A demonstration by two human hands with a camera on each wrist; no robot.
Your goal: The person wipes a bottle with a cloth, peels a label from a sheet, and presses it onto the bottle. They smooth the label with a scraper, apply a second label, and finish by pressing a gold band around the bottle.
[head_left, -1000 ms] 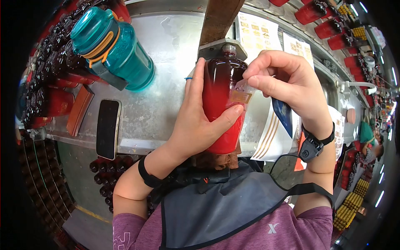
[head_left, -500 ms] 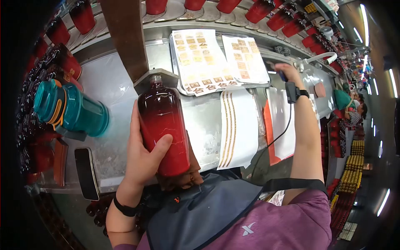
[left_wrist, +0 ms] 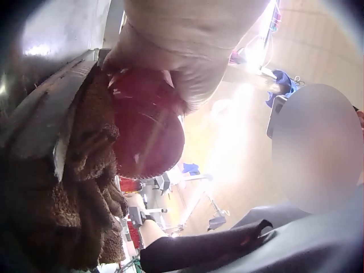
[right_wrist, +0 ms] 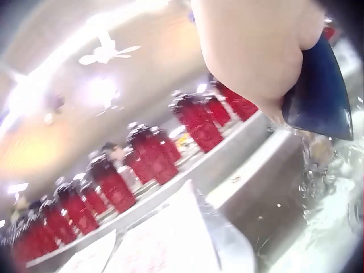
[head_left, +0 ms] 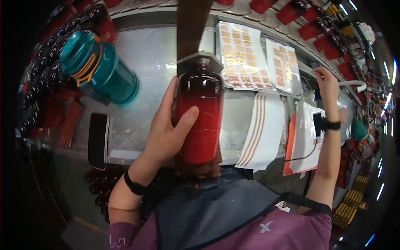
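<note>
A glossy bottle [head_left: 200, 121], dark at the neck and fading to red, lies with its neck at a grey metal bracket [head_left: 210, 56]. My left hand [head_left: 164, 131] grips its side, thumb across the front. The left wrist view shows the bottle's rounded red base [left_wrist: 151, 139] against a folded brown cloth [left_wrist: 94, 148]. Out to the right, away from the bottle, is my right hand [head_left: 328, 85]. It holds a dark blue, flat, blade-shaped scraper [right_wrist: 321, 94], seen in the right wrist view with clear water [right_wrist: 310, 176] below it.
Sheets of gold decals [head_left: 243, 52] lie at the back, beside a paper with gold stripes [head_left: 260, 133]. A teal water bottle [head_left: 110, 73] and a phone [head_left: 98, 141] are on the left. Red bottles [right_wrist: 151, 153] line a conveyor behind. A white curved pipe [head_left: 354, 85] stands right.
My right hand was pinching a clear film with a gold mark at the bottle, then moved far right, where it stays. My left hand keeps its grip. The head view has shifted.
</note>
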